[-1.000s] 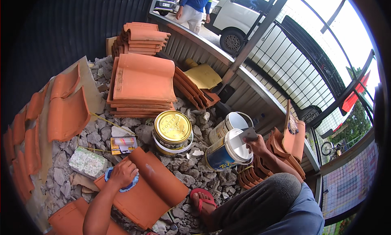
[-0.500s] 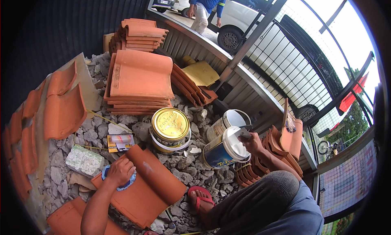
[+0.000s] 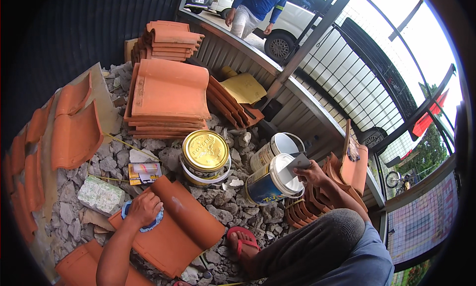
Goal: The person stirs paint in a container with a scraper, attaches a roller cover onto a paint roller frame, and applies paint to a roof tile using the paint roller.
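My left hand [image 3: 144, 209], fingers curled, grips a light-blue crumpled-edged piece [image 3: 156, 221], cloth or plastic, I cannot tell which. It rests on an orange curved roof tile [image 3: 171, 244] that lies in front of me on the rubble. In my right hand [image 3: 314, 175] is a putty knife [image 3: 299, 162] with a flat grey blade; its handle is hidden in my fingers. The blade hovers over the open white-rimmed bucket [image 3: 258, 187] with a blue label. A second white bucket [image 3: 259, 158] stands directly behind that one.
Broken concrete rubble [image 3: 225, 201] covers the ground. A gold-lidded can [image 3: 206, 149] stands mid-scene. Stacked roof tiles [image 3: 171, 90] sit behind it, more [image 3: 310, 201] at right. A packaged item [image 3: 145, 173] lies left. Beyond the low metal wall walks a person in blue [image 3: 260, 3].
My right hand has turned the putty knife so its blade's flat face shows above the bucket. My left hand stays on the tile. The person beyond the wall has shifted slightly.
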`<move>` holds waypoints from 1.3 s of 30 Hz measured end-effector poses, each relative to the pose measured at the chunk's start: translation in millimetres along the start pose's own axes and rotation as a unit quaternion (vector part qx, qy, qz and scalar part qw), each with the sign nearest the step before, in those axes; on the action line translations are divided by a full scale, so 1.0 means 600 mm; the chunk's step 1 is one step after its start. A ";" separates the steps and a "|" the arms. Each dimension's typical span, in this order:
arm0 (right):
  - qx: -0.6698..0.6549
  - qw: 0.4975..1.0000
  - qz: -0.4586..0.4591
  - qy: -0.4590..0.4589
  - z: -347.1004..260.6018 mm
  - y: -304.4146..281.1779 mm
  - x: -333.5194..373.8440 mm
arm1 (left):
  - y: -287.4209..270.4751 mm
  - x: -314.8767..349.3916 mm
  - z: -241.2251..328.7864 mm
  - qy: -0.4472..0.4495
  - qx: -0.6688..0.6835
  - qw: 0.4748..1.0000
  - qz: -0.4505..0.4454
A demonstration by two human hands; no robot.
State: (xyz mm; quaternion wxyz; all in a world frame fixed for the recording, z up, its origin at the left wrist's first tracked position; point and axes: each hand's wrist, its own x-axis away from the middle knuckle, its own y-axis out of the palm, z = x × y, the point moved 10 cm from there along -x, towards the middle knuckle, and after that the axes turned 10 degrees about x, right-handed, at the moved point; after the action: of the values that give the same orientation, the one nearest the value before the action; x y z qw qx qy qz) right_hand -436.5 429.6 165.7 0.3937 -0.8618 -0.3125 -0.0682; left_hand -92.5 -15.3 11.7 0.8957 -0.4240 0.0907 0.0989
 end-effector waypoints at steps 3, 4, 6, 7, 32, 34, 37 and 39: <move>0.052 0.998 0.032 -0.021 -0.009 0.001 -0.009 | -0.001 0.000 0.003 -0.007 -0.004 1.000 -0.006; 0.053 0.998 0.034 -0.022 -0.006 0.004 -0.012 | -0.002 -0.002 0.004 -0.005 -0.004 1.000 -0.005; 0.070 0.993 0.095 -0.016 0.004 -0.004 -0.019 | -0.002 -0.002 0.004 -0.003 -0.006 1.000 -0.006; 0.072 0.991 0.110 -0.022 0.002 -0.004 -0.020 | -0.001 -0.001 0.002 -0.003 -0.006 1.000 -0.005; 0.045 0.995 0.078 -0.054 -0.001 0.001 -0.022 | 0.003 0.007 -0.004 0.004 -0.002 1.000 -0.001; 0.027 0.996 0.059 -0.053 -0.007 0.000 -0.013 | 0.001 0.004 -0.002 0.008 -0.004 1.000 0.005; -0.001 0.999 0.029 -0.030 -0.007 0.001 0.005 | 0.002 0.005 0.002 0.003 0.006 1.000 -0.003; -0.011 1.000 0.016 -0.005 0.004 0.002 0.006 | 0.001 0.007 0.005 0.005 0.005 1.000 0.001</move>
State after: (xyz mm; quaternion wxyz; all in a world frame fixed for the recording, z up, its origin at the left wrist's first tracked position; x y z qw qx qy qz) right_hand -433.3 432.5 164.8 0.3835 -0.8714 -0.2999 -0.0607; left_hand -88.1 -12.4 12.0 0.8973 -0.4198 0.0957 0.0972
